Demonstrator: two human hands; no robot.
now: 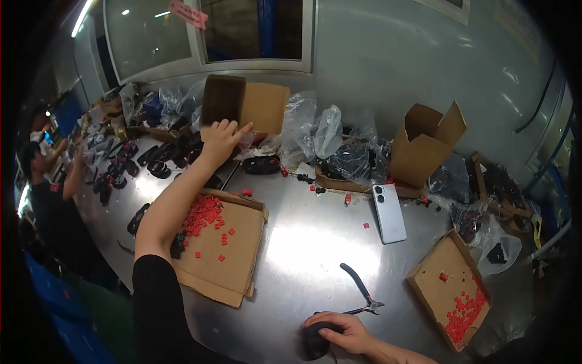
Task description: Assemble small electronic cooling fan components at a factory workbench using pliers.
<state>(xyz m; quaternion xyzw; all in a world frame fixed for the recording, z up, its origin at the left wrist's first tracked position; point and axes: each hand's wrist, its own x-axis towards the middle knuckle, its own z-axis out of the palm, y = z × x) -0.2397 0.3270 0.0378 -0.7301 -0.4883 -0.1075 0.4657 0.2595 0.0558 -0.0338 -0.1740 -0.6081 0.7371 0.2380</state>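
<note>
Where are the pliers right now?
In the head view, the pliers lie on the metal table, low and right of centre, just above the right hand, below the phone.

— Where do we stand? Our left hand (221, 141) reaches far across the metal table (315, 242) and touches the open brown cardboard box (242, 106) at the far edge. Our right hand (342, 330) rests near us on a black rounded part (315, 341).

— And between them?

— Just beyond our right hand we see the dark-handled cutting pliers (362, 290). A flat cardboard tray of small red pieces (221, 242) lies left; another such tray (451, 291) lies right. The pale slab phone (388, 212) lies between them, farther off.
</note>
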